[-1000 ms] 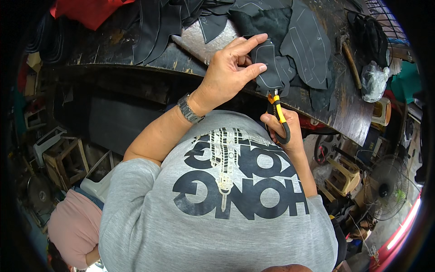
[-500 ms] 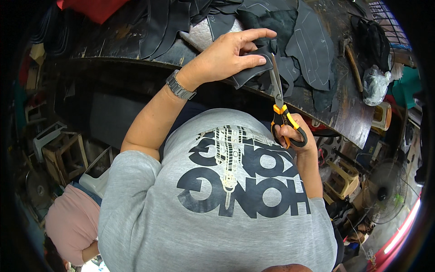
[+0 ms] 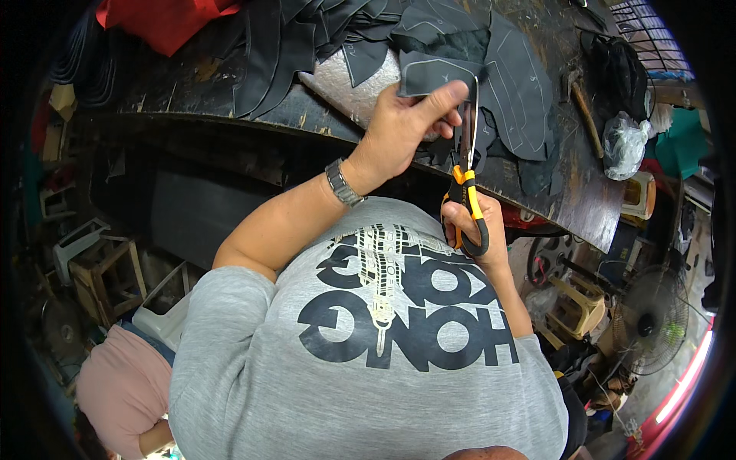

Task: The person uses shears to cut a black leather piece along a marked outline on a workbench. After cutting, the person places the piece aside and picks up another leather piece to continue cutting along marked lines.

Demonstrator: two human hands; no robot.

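Over the table's front edge, my left hand [image 3: 410, 126] is closed on a small dark grey leather piece [image 3: 425, 75]. White outline marks show on that piece, and its lower part is hidden behind my fingers. A pair of scissors [image 3: 468, 180] with orange-yellow and black handles is in my right hand [image 3: 484, 222], my fingers through the loops. The blades point away from me, close together, their tips at the right edge of the piece. Whether they bite into it I cannot tell. More marked dark leather pieces [image 3: 523, 92] lie just beyond and to the right.
The dark worn table [image 3: 253, 115] holds cut leather strips [image 3: 280, 57], a silvery wrapped bundle [image 3: 345, 88], a red sheet [image 3: 165, 23] and a hammer [image 3: 586, 119]. A clear plastic bag [image 3: 630, 146] hangs at its right corner. A fan [image 3: 650, 322] stands right; another person [image 3: 126, 383] sits left behind.
My left hand has turned and moved slightly lower, and the leather piece now stands up with its marked face showing. The scissors have swung to point more straight ahead, and my right hand shifted left.
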